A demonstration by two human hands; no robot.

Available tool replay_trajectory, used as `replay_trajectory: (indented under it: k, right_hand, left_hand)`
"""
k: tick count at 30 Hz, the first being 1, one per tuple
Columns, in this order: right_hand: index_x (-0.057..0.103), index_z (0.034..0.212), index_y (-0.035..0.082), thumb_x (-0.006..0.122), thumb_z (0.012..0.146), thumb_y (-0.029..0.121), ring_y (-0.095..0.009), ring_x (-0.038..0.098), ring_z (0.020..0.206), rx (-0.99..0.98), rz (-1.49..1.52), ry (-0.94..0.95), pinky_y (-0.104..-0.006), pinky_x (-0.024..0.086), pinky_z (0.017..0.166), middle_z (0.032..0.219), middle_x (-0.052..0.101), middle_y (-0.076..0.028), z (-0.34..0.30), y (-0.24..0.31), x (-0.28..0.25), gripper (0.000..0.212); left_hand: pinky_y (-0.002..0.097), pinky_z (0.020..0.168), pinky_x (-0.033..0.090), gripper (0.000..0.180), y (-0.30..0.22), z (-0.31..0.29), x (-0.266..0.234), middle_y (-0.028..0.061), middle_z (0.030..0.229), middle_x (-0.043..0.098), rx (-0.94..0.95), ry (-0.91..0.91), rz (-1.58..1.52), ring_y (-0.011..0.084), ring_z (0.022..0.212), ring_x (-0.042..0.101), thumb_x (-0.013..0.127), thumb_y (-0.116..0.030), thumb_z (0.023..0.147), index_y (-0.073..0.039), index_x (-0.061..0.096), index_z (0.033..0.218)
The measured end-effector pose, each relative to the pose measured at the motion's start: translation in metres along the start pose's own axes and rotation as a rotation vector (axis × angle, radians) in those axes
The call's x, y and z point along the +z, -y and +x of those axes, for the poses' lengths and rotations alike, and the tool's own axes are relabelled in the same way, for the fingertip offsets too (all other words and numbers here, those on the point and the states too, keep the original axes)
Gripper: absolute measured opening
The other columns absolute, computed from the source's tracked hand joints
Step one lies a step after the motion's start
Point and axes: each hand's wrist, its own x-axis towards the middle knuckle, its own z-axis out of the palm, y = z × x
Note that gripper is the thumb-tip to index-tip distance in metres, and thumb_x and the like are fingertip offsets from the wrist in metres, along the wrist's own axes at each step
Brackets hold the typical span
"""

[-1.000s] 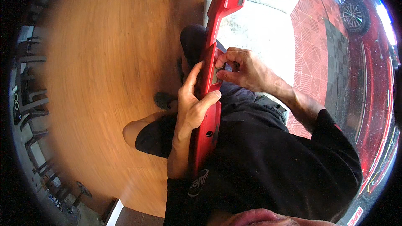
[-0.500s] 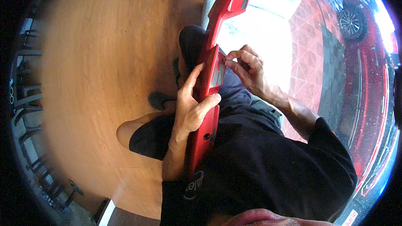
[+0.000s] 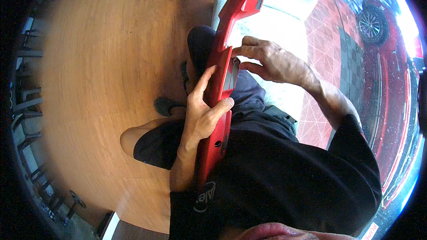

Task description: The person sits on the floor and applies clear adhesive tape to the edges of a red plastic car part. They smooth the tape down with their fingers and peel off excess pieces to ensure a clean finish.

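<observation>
From the head view, a long red panel (image 3: 221,93) runs from about 6 o'clock, against the person's black shirt (image 3: 284,178), up to 12 o'clock, where its upper end reaches the top of the picture. It stands nearly on edge, tilted a little toward 1 o'clock, in front of the person's lap.

The left hand (image 3: 202,111) grasps the panel at mid-length: fingers lie up along its outer face, toward 12 o'clock, and the thumb hooks over the near edge at 3 o'clock of the palm. The grip is closed on the panel.

The right hand (image 3: 271,62) comes in from 4 o'clock and meets the panel just above the left hand. Its fingertips are pinched together at a grey rectangular recess (image 3: 231,76) in the panel's inner face; whether they hold a small part there cannot be told.

Behind the panel, dark shorts (image 3: 249,102) cover the lap, and a bare knee (image 3: 131,138) shows at 8 o'clock of the left hand. A dark shoe (image 3: 165,106) rests on the wooden floor (image 3: 98,62), at 9 o'clock of the panel. At 2 o'clock lies red tiling (image 3: 322,49), and beyond it, near the rim, a red car (image 3: 391,62) with one wheel showing.
</observation>
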Motion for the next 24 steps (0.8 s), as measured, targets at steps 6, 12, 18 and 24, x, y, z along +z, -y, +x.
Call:
replay_trajectory:
  k: [6,12,18,24]
  right_hand:
    - [0.063,0.097,0.001,0.073,0.096,0.016,-0.035,0.065,0.093,-0.030,0.125,0.044,-0.0454,0.053,0.082,0.098,0.062,-0.015,0.010,-0.005,0.002,0.018]
    - [0.060,0.095,0.002,0.070,0.094,0.008,-0.039,0.066,0.084,0.058,0.139,-0.130,-0.0459,0.054,0.076,0.091,0.063,-0.016,0.000,0.008,0.020,0.012]
    - [0.069,0.112,0.009,0.075,0.092,0.007,-0.029,0.075,0.087,0.071,0.148,-0.280,-0.0405,0.060,0.076,0.094,0.072,-0.012,-0.009,0.009,0.026,0.021]
    - [0.071,0.105,0.002,0.064,0.086,0.002,-0.043,0.070,0.095,-0.072,-0.022,-0.056,-0.0492,0.059,0.081,0.105,0.069,-0.022,-0.010,0.000,0.019,0.020]
  left_hand:
    - [0.0336,0.107,0.047,0.077,-0.002,0.000,-0.001,0.0129,0.133,0.065,-0.027,0.015,-0.009,0.0192,0.119,0.062,0.075,-0.007,0.083,0.005,0.044,0.153]
    - [0.0333,0.109,0.045,0.078,0.000,-0.003,-0.003,0.0126,0.134,0.065,-0.027,0.002,-0.010,0.0195,0.121,0.061,0.076,-0.010,0.083,0.005,0.045,0.153]
    - [0.0333,0.101,0.048,0.076,-0.005,-0.003,0.003,0.0128,0.130,0.065,-0.017,0.006,0.022,0.0189,0.113,0.062,0.074,-0.008,0.084,0.004,0.045,0.153]
    - [0.0325,0.101,0.049,0.075,0.005,-0.001,0.008,0.0139,0.131,0.065,-0.007,-0.025,-0.060,0.0193,0.112,0.063,0.071,-0.002,0.084,0.006,0.043,0.154]
